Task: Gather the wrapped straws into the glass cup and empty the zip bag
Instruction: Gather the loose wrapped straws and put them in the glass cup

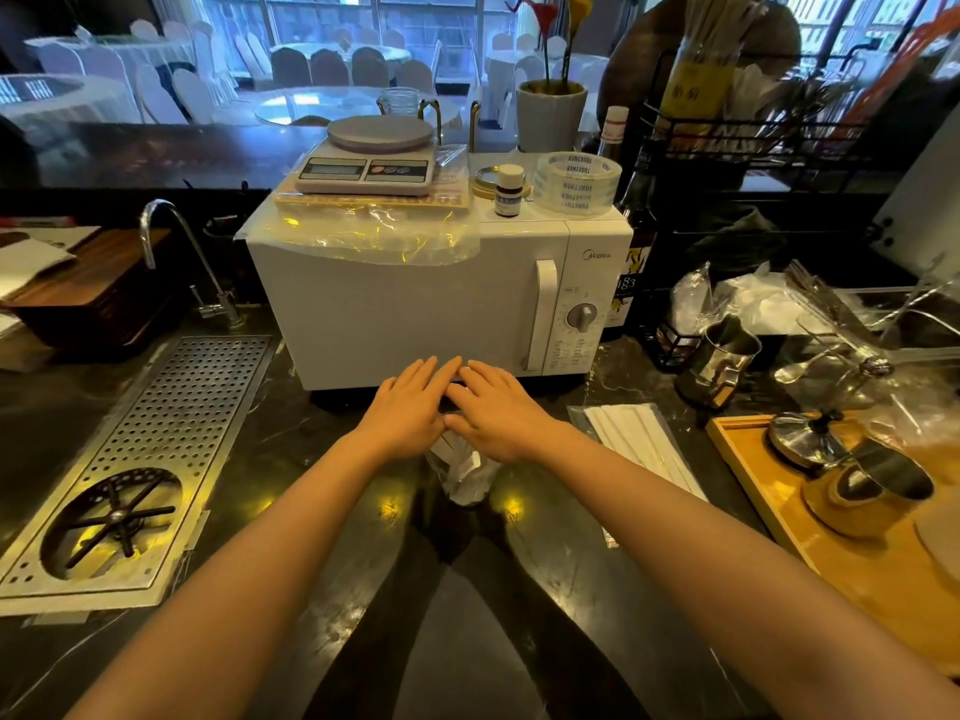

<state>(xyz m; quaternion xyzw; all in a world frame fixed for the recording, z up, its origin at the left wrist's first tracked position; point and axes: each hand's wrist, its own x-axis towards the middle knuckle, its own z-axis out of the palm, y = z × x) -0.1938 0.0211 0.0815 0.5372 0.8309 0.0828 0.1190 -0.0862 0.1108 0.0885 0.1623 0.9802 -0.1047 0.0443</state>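
A glass cup holding white wrapped straws stands on the dark counter in the middle. Its top is hidden under my hands. My left hand and my right hand lie flat, palms down, side by side over the straw tops, fingers stretched toward the microwave. To the right lies the clear zip bag with several wrapped straws inside, flat on the counter and apart from both hands.
A white microwave stands just beyond my fingertips, with a scale and tape on top. A perforated metal drain tray lies at the left. At the right are a wooden tray with steel jugs and a steel pitcher.
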